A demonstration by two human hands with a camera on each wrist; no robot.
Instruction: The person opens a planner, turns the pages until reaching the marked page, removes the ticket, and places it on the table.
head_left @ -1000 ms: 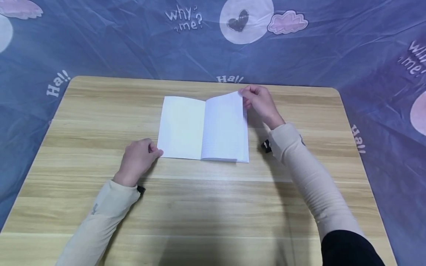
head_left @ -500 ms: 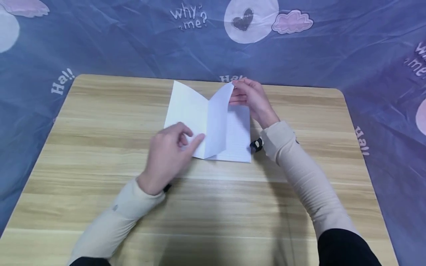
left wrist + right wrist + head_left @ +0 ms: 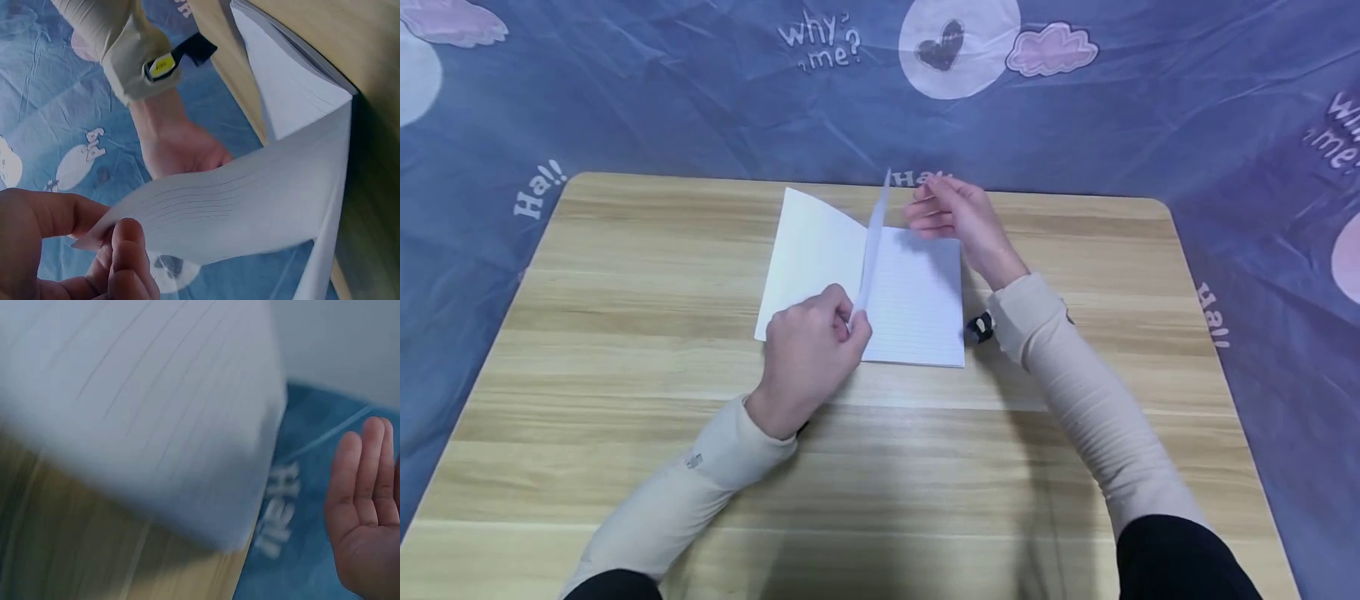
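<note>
A notebook with lined pages lies spread on the table, its left side tilted up a little. One leaf stands nearly upright at the fold. My left hand pinches that leaf near its lower edge; in the left wrist view, thumb and fingers meet on a corner of the lined leaf. To the right of the leaf, my right hand hovers over the far right part of the notebook, fingers extended and holding nothing. The right wrist view shows the right hand apart from the paper.
The notebook rests toward the far side of a wood-grain table. Behind the table and along its sides hangs a blue printed cloth. A small black strap piece sticks out from the right wrist, beside the notebook's right edge.
My left hand has moved right from the notebook's lower left corner and taken hold of the leaf. The leaf has swung up from the right side, and my right hand has let go of it.
</note>
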